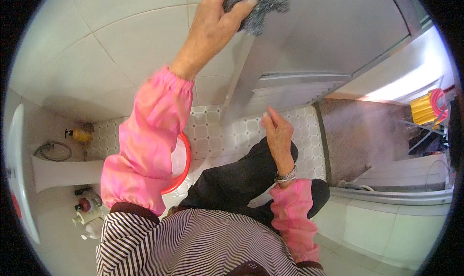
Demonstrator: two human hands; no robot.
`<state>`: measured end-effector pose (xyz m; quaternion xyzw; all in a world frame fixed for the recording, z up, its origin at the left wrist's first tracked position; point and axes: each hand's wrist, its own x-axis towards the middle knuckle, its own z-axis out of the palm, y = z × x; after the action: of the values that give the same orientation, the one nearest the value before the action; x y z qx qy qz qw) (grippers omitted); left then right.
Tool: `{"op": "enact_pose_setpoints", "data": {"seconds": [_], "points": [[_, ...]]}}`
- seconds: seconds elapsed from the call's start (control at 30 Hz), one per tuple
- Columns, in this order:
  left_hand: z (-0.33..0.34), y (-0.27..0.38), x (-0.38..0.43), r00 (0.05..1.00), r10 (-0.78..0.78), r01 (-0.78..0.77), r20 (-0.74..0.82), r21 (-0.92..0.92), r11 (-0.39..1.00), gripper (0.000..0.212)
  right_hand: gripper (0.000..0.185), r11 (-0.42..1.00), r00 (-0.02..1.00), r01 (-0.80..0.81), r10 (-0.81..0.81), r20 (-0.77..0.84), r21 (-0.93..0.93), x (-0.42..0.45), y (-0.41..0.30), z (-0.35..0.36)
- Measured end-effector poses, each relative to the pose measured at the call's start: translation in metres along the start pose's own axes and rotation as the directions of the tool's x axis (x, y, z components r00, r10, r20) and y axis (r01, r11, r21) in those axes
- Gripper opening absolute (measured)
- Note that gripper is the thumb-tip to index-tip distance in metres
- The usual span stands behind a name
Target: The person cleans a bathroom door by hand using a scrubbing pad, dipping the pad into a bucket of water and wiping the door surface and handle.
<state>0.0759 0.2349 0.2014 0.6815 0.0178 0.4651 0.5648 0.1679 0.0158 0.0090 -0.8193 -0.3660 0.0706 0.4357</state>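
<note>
My left hand point(217, 19) grips a crumpled dark grey cloth point(257, 8) at the top of the view. The cloth lies against the edge and face of a grey door point(311, 33), beside the pale tiled wall point(141, 37). Part of the cloth and my fingertips run out of the frame. My right hand point(279, 134) hangs above my knee, loosely bent, with nothing visible in it. A metal-banded watch point(286, 175) circles that wrist. Pink sleeve covers point(145, 138) wrap both forearms. Louvred slats point(297, 93) run across the door's lower part.
A red-rimmed basin point(186, 167) stands on the floor, partly behind my left arm. Several pump bottles point(88, 214) line the left side, near a white sink point(21, 174). A raised threshold point(322, 142) borders a brown floor, where a rack holds a yellow and pink cloth point(424, 109).
</note>
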Motion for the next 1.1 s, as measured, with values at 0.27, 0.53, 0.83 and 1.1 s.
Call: {"op": "enact_pose_setpoints", "data": {"seconds": [0.27,0.53,0.83,1.1], "points": [[-0.018,-0.118,-0.135,0.999,0.026,-0.033,0.021,0.659,0.752,0.047,0.031,0.987,0.998,-0.044,0.049,-0.028,0.157,-0.003,0.009,0.001],[0.004,-0.056,-0.076,0.983,0.126,-0.033,-0.134,0.545,0.838,0.035,0.030,0.972,0.997,-0.033,0.050,-0.066,0.234,-0.005,0.011,0.000],[0.010,-0.064,-0.075,0.969,0.230,-0.114,-0.089,0.667,0.737,0.045,0.030,0.986,0.991,-0.042,0.062,-0.120,0.159,-0.006,0.012,-0.008],[-0.009,-0.145,-0.141,0.975,-0.155,0.219,-0.159,0.581,0.784,0.048,0.029,0.968,0.945,-0.152,0.202,-0.258,0.202,-0.027,0.046,-0.006]]}}
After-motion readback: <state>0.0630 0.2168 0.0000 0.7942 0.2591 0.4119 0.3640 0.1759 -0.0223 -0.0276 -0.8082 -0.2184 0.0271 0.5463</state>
